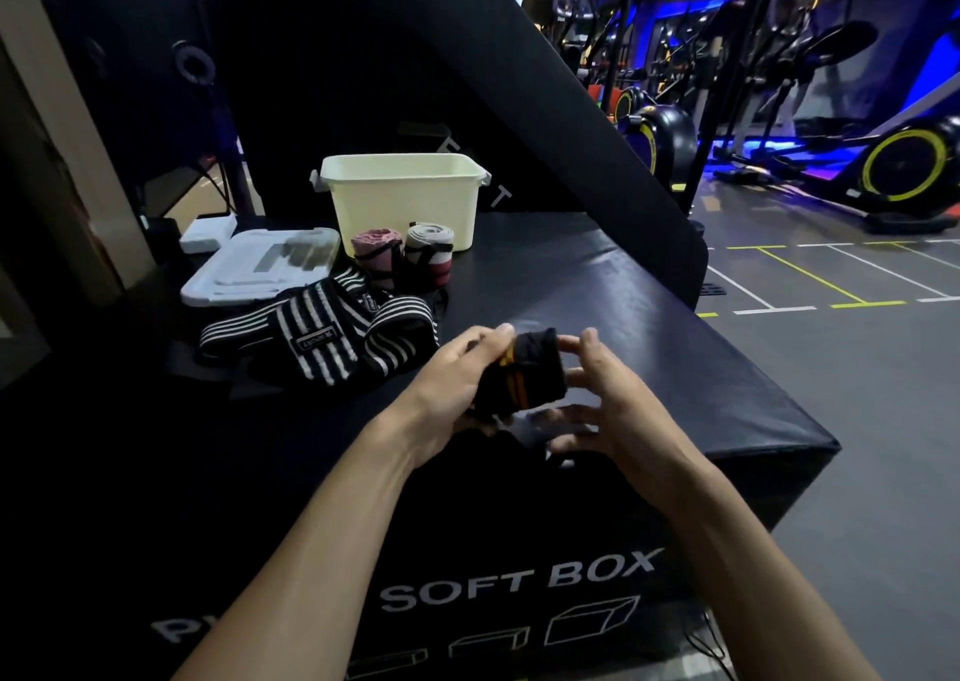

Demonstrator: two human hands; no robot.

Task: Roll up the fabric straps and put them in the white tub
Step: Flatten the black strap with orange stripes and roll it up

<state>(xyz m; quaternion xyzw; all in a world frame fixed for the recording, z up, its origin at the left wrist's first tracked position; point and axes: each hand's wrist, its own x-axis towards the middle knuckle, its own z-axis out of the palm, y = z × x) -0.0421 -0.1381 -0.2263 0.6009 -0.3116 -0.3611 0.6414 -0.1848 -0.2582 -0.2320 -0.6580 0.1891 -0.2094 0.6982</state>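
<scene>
Black fabric strap with orange stripes (524, 374): half-rolled, held above the black padded box (623, 317), gripped by the left hand (457, 384) while the right hand (597, 394), fingers loosely spread, steadies its end for winding. White plastic tub (402, 197): well beyond, behind two rolled pink-and-grey straps (402, 254) staged just before it; black-and-white striped straps (322, 337) lie unrolled alongside.

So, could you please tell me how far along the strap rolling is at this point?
Two rolled straps stand on the soft box beside the white tub, not inside it as far as the view shows. The left hand grips a black and orange strap, the right hand helping. The black and white striped straps still lie unrolled.
</scene>
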